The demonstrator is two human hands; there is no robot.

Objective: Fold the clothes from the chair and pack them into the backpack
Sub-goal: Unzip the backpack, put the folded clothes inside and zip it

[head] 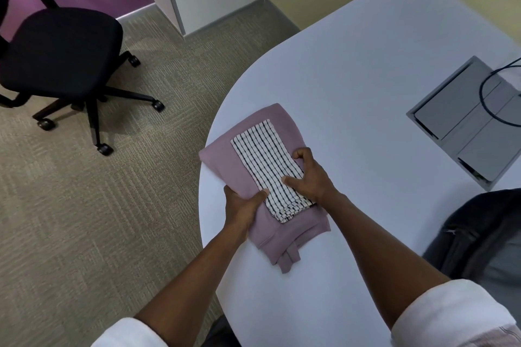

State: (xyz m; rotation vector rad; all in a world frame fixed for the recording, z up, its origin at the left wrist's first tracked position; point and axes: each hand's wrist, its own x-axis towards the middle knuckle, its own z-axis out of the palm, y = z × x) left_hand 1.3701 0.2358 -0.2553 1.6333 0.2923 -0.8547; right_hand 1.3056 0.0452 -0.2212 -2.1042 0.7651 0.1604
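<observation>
backpack: dark, right counter edge
left hand: gripping near edge of folded mauve garment
right hand: fingers curled, pressing checked cloth stacked on mauve garment
chair: black, on carpet, far left

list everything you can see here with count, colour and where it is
folded garment: 1, mauve, table edge
folded cloth: 1, white with black checks, on the garment
backpack: 1, dark grey, table's right side
table: 1, white, right
cable box: 1, grey, set in table
cable: 1, black, over the box
office chair: 1, black, empty seat, on carpet
left hand: gripping the garment's edge
right hand: on the checked cloth
</observation>
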